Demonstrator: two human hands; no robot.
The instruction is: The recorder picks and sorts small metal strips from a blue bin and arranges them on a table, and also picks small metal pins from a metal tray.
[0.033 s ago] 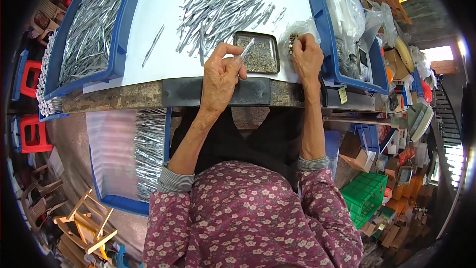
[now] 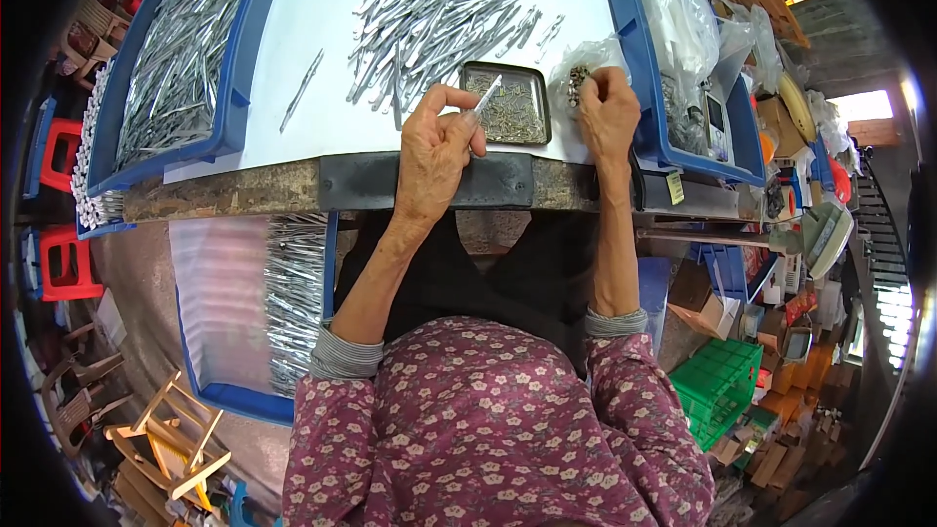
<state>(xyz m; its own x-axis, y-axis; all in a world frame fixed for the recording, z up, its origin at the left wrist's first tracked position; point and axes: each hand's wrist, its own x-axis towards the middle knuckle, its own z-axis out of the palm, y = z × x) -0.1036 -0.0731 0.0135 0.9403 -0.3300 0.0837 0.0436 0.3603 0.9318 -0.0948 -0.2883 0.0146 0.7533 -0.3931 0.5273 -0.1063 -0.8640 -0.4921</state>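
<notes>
The right hand (image 2: 609, 121) is moving a little right, by the bits (image 2: 576, 86); I can't tell if its fingers are holding any. The left hand (image 2: 434, 148) is pinching a strip (image 2: 490, 94) by the tray (image 2: 545, 109); keeping it still should help.

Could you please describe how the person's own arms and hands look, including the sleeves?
The left hand and right hand are bare. Both forearms are uncovered up to the grey, finely striped cuffs. Above these, the sleeves are purplish-red with a small, pale floral print.
</notes>
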